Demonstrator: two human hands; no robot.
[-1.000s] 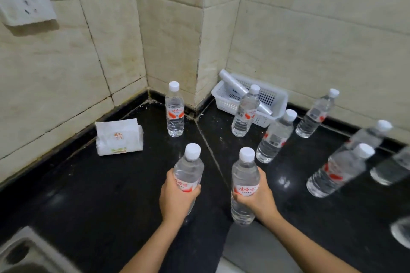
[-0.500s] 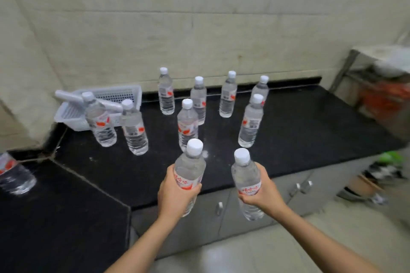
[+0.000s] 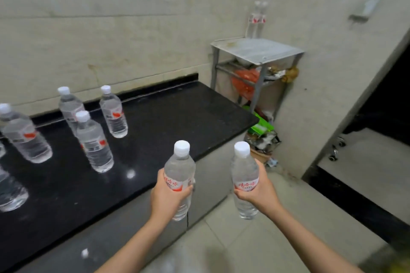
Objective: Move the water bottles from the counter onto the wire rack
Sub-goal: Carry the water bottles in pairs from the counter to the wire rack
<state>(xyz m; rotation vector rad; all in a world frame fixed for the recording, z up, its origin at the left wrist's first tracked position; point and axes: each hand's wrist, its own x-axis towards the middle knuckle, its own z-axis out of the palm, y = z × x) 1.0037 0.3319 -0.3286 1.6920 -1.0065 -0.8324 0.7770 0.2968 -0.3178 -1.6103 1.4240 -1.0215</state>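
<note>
My left hand (image 3: pixel 166 199) grips a clear water bottle (image 3: pixel 180 167) with a white cap and red label, held upright past the counter's front edge. My right hand (image 3: pixel 260 190) holds a second such bottle (image 3: pixel 244 170) upright over the floor. Several more bottles (image 3: pixel 94 142) stand on the black counter (image 3: pixel 168 122) at the left. The metal rack (image 3: pixel 257 50) stands in the far corner beyond the counter's right end, and two bottles (image 3: pixel 257 19) stand at the back of its top shelf.
The rack's lower shelves hold orange and green bags (image 3: pixel 244 82). Clutter lies on the floor at its foot (image 3: pixel 261 139). A dark doorway with a raised black step (image 3: pixel 355 201) opens at the right. Pale floor tiles (image 3: pixel 277 239) lie between me and the rack.
The view has swung right from the counter corner toward the rack, which has come fully into sight. Both hands still hold their bottles, now off the counter's edge over the floor.
</note>
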